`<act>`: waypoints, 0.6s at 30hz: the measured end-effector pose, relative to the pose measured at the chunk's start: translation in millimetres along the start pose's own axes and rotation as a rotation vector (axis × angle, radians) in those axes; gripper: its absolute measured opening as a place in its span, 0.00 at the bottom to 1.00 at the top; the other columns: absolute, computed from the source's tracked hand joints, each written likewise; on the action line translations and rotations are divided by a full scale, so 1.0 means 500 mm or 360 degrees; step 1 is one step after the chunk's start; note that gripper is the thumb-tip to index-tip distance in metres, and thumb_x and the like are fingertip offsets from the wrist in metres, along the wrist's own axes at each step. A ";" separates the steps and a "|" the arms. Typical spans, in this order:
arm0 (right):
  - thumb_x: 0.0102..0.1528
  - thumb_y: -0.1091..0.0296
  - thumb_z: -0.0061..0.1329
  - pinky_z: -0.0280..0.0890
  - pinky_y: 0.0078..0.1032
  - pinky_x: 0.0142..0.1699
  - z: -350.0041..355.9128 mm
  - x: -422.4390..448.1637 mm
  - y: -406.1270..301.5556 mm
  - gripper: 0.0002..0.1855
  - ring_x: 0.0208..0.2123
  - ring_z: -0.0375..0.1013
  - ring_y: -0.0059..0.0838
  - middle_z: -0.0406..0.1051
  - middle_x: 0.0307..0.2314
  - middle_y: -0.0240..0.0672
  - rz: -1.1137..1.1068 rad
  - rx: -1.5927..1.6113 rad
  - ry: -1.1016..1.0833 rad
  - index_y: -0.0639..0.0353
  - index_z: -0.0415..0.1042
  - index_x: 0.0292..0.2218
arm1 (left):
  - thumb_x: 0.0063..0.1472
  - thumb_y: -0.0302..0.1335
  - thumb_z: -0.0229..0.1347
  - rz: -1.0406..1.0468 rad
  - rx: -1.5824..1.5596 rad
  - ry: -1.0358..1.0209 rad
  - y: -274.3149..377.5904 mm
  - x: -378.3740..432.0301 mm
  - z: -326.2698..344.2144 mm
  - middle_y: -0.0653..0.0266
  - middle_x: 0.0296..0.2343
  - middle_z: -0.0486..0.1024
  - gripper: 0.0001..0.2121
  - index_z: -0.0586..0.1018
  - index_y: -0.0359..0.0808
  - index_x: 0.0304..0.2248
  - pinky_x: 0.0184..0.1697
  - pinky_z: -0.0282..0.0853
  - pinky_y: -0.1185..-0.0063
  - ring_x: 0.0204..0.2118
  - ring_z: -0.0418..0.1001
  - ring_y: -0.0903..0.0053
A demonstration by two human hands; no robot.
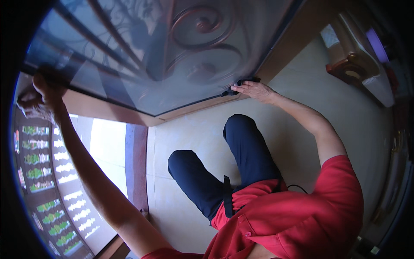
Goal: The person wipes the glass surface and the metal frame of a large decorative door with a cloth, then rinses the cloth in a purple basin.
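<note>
In front of me stands a door with a glass pane in a brown wooden frame. Scrolled metalwork shows at the pane. My right hand holds a black cloth against the pane's lower border, fingers flat over it. The cloth is bunched and partly covered by the fingers. At the far left, my left hand grips the door's side edge, with the thumb towards the glass. Shadow hides some of its fingers.
My bent knees are below the door, over a pale tiled floor. To the left are a dark red threshold and a balustrade outside. Carved wooden furniture stands at the right.
</note>
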State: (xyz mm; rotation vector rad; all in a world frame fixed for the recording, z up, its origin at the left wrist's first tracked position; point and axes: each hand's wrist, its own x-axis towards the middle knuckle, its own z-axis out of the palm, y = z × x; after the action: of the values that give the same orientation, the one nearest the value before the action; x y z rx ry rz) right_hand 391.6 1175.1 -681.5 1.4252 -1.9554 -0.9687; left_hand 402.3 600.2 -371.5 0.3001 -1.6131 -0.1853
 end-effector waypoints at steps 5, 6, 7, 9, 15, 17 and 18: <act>0.51 0.65 0.35 0.31 0.31 0.61 -0.095 -0.054 0.121 0.29 0.59 0.36 0.29 0.39 0.57 0.27 0.0489 0.0056 -0.0032 0.52 0.50 0.55 | 0.35 0.68 0.47 -0.0049 -0.0021 -0.0042 0.026 -0.008 -0.002 0.47 0.37 0.55 0.51 0.53 0.35 0.49 0.42 0.60 0.58 0.44 0.57 0.57; 0.51 0.64 0.37 0.33 0.32 0.61 -0.117 -0.054 0.161 0.28 0.59 0.37 0.30 0.40 0.57 0.29 0.0690 0.0103 0.0016 0.52 0.53 0.54 | 0.35 0.68 0.47 -0.0046 -0.0020 -0.0043 0.030 -0.004 -0.008 0.47 0.38 0.55 0.51 0.53 0.35 0.49 0.42 0.60 0.58 0.44 0.57 0.56; 0.50 0.63 0.40 0.36 0.33 0.60 -0.141 -0.049 0.203 0.27 0.59 0.37 0.31 0.41 0.57 0.30 0.0891 0.0150 0.0070 0.52 0.55 0.53 | 0.36 0.67 0.48 -0.0015 -0.0054 0.0001 0.027 0.007 -0.009 0.48 0.36 0.58 0.48 0.56 0.35 0.47 0.41 0.61 0.59 0.42 0.59 0.57; 0.49 0.60 0.44 0.41 0.37 0.58 -0.186 -0.032 0.307 0.27 0.59 0.40 0.36 0.42 0.56 0.34 0.1178 0.0239 0.0660 0.55 0.58 0.50 | 0.37 0.65 0.50 0.0062 -0.0150 0.0058 0.043 0.010 -0.011 0.50 0.33 0.62 0.42 0.62 0.34 0.41 0.38 0.65 0.60 0.38 0.63 0.58; 0.48 0.55 0.46 0.36 0.53 0.55 -0.342 0.031 0.498 0.38 0.55 0.36 0.62 0.35 0.53 0.61 0.1824 0.0155 0.1060 0.65 0.46 0.53 | 0.40 0.60 0.53 0.0221 -0.0250 0.0245 0.053 0.004 -0.016 0.59 0.22 0.71 0.32 0.70 0.35 0.28 0.33 0.69 0.63 0.26 0.71 0.65; 0.44 0.54 0.50 0.41 0.57 0.51 -0.277 0.017 0.442 0.35 0.54 0.41 0.62 0.40 0.52 0.60 0.1861 0.0022 0.1178 0.59 0.53 0.49 | 0.41 0.59 0.53 0.0219 -0.0289 0.0233 0.058 -0.003 -0.012 0.59 0.22 0.71 0.32 0.70 0.35 0.29 0.33 0.70 0.63 0.26 0.71 0.66; 0.43 0.51 0.50 0.39 0.61 0.49 -0.239 0.013 0.383 0.39 0.52 0.39 0.69 0.38 0.50 0.65 0.1916 0.0120 0.1053 0.62 0.51 0.50 | 0.41 0.59 0.53 0.0157 -0.0322 0.0179 0.067 -0.005 -0.012 0.60 0.22 0.71 0.31 0.70 0.35 0.29 0.33 0.70 0.63 0.26 0.71 0.67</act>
State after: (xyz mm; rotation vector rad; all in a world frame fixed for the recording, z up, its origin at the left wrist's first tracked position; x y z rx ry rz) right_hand 370.6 1176.0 -456.7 0.2870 -1.8122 0.1302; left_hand 405.7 632.9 -363.3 0.0734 -1.4809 -0.2495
